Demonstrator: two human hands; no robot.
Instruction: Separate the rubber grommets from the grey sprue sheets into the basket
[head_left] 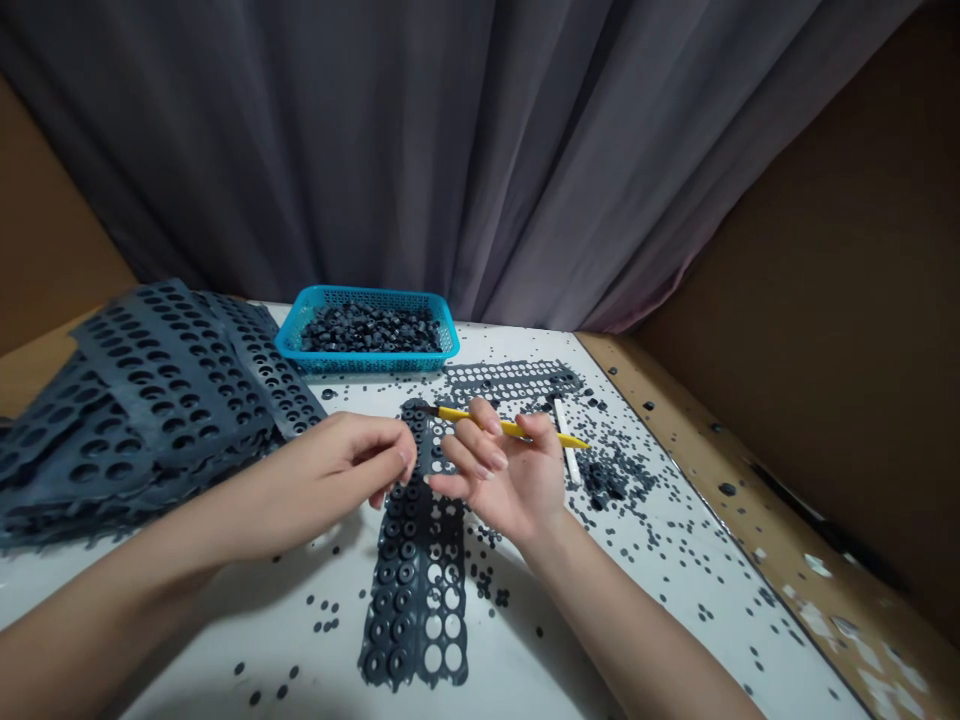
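Note:
My right hand is turned palm up. Between its thumb and fingers lies a slim yellow tool with a dark tip, pointing left and resembling a small brush. My left hand is closed with its fingers curled down over a dark rubber sheet; whatever its fingertips hold is hidden. Rows of round ring-shaped parts are set in this sheet. Right beside it runs a strip with punched-out holes, through which white tabletop shows. My hands cover the middle of both pieces.
Stacked perforated black sheets fill the left side. Behind stands a blue basket of small black parts. Another punched strip, a white bar and a black heap lie to the right. Small black discs are scattered over the table.

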